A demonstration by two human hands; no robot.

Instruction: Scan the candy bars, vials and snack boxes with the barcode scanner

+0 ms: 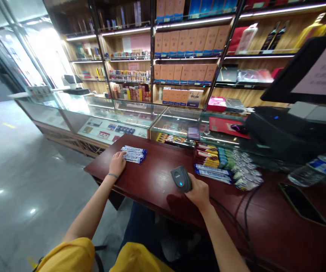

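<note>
My right hand (198, 192) is wrapped round a grey barcode scanner (181, 178) with a small blue light, held just above the dark red wooden counter (157, 177); its black cable runs off to the right. My left hand (117, 163) rests at the counter's left end, fingers curled onto a small stack of blue-and-white wrapped bars (133, 154). To the right of the scanner lies a spread of several packaged items (225, 164) in blue, red, yellow, green and clear wrappers.
A black phone (302, 204) and a water bottle (316, 170) lie at the counter's right. A black till with a monitor (290, 128) stands behind them. Glass display cases (117, 117) and lit shelves of boxes (185, 56) fill the back. Grey floor lies left.
</note>
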